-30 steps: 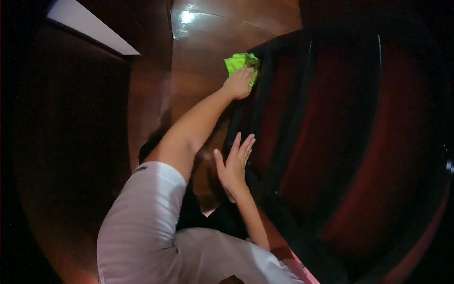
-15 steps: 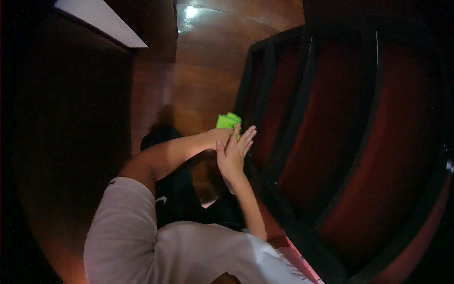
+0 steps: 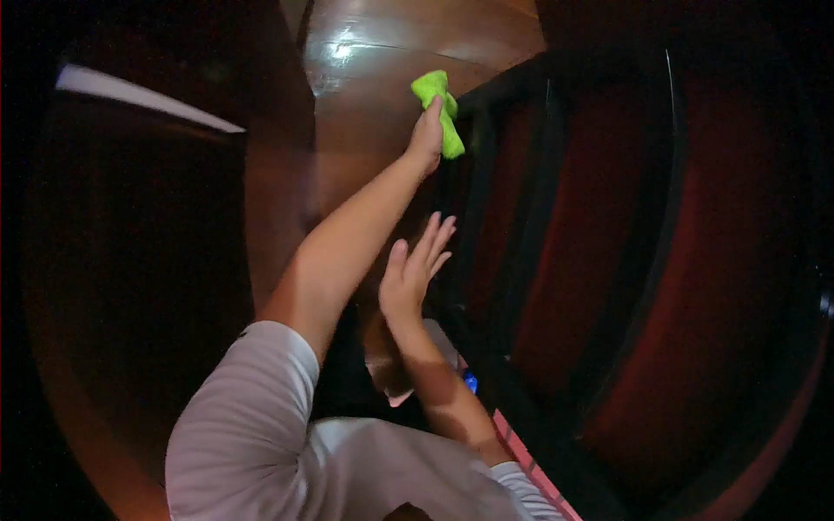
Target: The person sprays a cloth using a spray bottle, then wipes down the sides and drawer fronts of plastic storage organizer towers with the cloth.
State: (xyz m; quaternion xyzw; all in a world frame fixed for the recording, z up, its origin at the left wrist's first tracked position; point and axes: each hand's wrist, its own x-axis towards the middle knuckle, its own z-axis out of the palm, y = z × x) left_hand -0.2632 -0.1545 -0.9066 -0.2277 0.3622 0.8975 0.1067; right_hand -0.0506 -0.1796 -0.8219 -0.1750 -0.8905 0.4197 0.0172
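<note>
Reaching forward with left hand [image 3: 426, 139]

lime-green cloth [image 3: 451, 137], brown wood [image 3: 360, 130], pale-grey shirt [image 3: 373, 460], dark-red panels [image 3: 730, 226]

Glossy brown wooden floor [image 3: 365, 113] catches a bright reflection at the far end. To the right, black-framed dark red panels [image 3: 599, 217], perhaps shelving, curve through dim light.

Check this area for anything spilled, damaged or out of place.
Nothing stands out as spilled, damaged or askew. The bright patch on the brown surface looks like glare rather than liquid, and the green cloth is in the left hand. The dark bars are too dim to rule out small flaws.
</note>
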